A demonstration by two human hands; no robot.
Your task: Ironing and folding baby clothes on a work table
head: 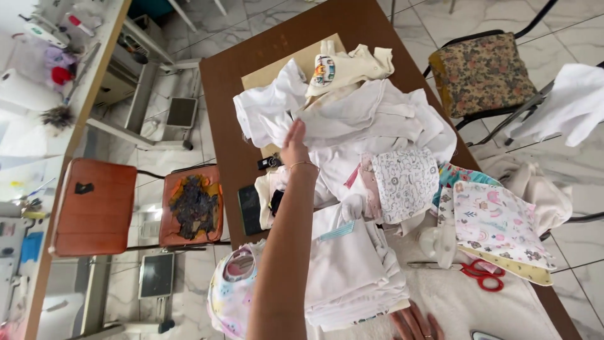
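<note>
Two hands | left hand (294,143) on soft white cloth (352,113) | right hand (415,322) seemingly flat

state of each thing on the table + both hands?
left hand: open, flat, reaching onto white garment pile
right hand: flat on towel beside folded white stack
white garment pile: loose, unfolded
folded white stack: neat
red scissors: lying flat, closed
patterned bibs: overlapping, spread flat

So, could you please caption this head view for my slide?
Left hand reaches onto white baby clothes heaped on a brown table; right hand rests by red scissors.
</note>
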